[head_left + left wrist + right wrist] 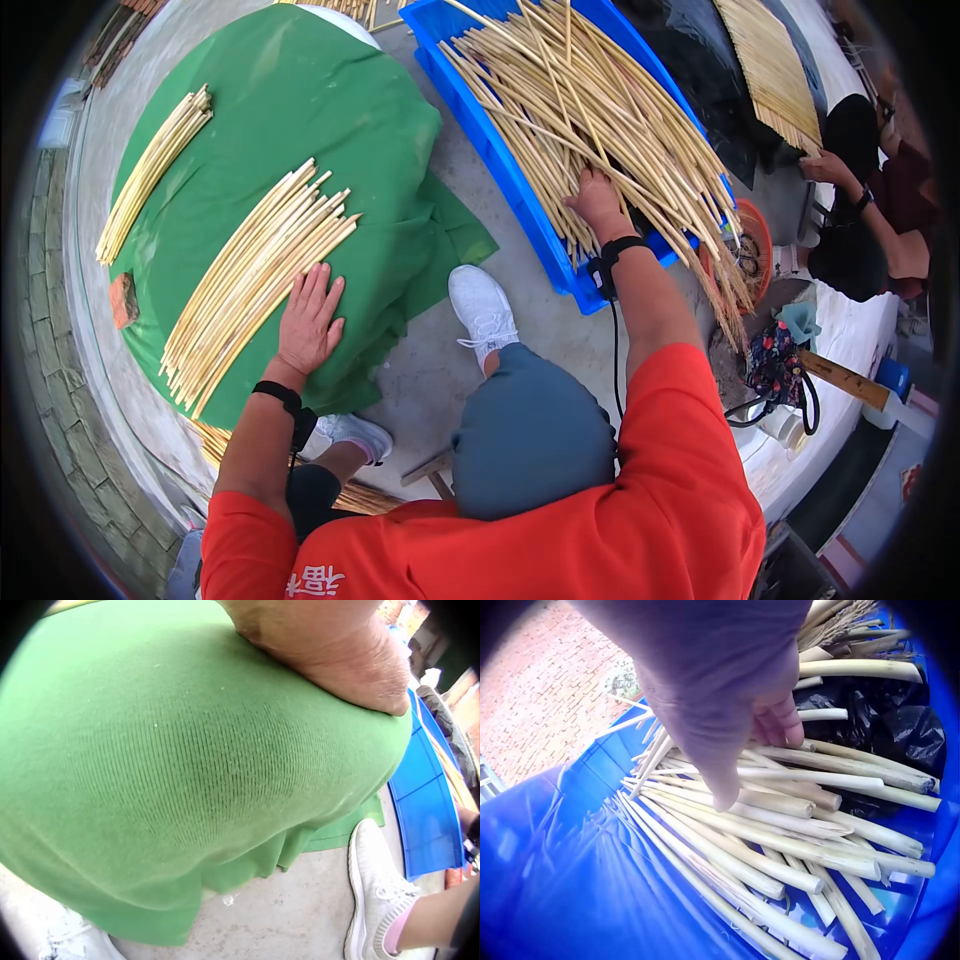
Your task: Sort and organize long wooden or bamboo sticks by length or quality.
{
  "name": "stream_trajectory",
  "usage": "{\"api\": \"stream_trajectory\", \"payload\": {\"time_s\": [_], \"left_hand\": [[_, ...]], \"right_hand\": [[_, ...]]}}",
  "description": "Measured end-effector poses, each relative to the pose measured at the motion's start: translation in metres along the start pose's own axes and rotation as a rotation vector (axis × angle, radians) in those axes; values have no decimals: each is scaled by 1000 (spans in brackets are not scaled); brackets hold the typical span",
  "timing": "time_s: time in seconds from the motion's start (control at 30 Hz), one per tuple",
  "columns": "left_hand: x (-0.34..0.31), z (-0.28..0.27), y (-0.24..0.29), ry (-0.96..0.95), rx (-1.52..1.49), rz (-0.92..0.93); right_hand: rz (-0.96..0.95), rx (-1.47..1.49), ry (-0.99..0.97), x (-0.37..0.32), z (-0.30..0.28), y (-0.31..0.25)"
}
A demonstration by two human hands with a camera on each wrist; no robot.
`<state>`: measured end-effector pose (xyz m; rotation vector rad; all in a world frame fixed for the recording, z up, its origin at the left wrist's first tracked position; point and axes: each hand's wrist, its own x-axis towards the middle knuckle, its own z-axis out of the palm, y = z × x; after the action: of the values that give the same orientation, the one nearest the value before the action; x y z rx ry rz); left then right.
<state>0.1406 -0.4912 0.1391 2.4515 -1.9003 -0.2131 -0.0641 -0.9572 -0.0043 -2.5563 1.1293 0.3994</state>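
My left hand (311, 322) lies flat on a green cloth (300, 120), its fingertips at the edge of a row of pale dry plant stalks (262, 285). In the left wrist view only the heel of that left hand (337, 660) shows over the cloth. My right hand (598, 206) reaches into a blue plastic bin (487, 143) heaped with long pale stalks (600, 100). Seen from the right wrist, the right hand (727, 712) has its thumb and curled fingers on either side of several stalks (772, 802), whose cut ends point outward.
A smaller bundle of stalks (155, 175) and a brick piece (124, 300) lie on the cloth's left side. Beyond the bin are an orange basket (757, 245) and another person's hand (828, 170) at a sheet of aligned stalks (768, 65). Black plastic (870, 712) shows inside the bin.
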Motion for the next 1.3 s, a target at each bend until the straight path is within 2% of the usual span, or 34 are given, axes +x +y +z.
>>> {"api": "stream_trajectory", "payload": {"time_s": [0.07,0.2,0.23,0.33,0.37,0.4,0.47,0.6,0.7,0.77,0.8,0.9,1.0,1.03,1.2,1.3], "left_hand": [[0,-2,1,3,-9,-1],[0,-3,1,3,-5,0],[1,-2,1,5,-4,1],[1,-3,2,4,-11,-2],[1,-3,2,4,-13,-2],[1,-3,2,4,-10,0],[1,-3,2,5,-5,3],[0,-1,1,-4,-3,-6],[1,-2,2,-6,1,-10],[1,-2,2,-8,3,-14],[1,-3,2,-2,-4,-10],[1,-3,2,-2,-9,-8],[1,-3,3,-10,-7,-12],[1,-4,3,-9,-4,-11],[1,-4,2,-10,-3,-10],[2,-2,2,-9,5,-7]], "right_hand": [[-8,-123,61,-6,2,-8],[-33,-55,127,-8,3,-13],[-69,-64,230,-9,8,-11],[-43,19,120,4,15,-4],[-109,-50,293,1,23,-3],[-109,-52,292,3,26,0],[31,5,47,3,20,-2],[31,77,1,3,17,1],[12,88,53,19,38,12],[-12,216,346,28,43,12],[-13,215,343,28,46,16],[-23,407,1,8,17,5],[47,237,-56,6,33,1],[33,235,0,4,36,-1],[109,120,-35,0,26,-14],[80,87,-280,5,26,-22]]}}
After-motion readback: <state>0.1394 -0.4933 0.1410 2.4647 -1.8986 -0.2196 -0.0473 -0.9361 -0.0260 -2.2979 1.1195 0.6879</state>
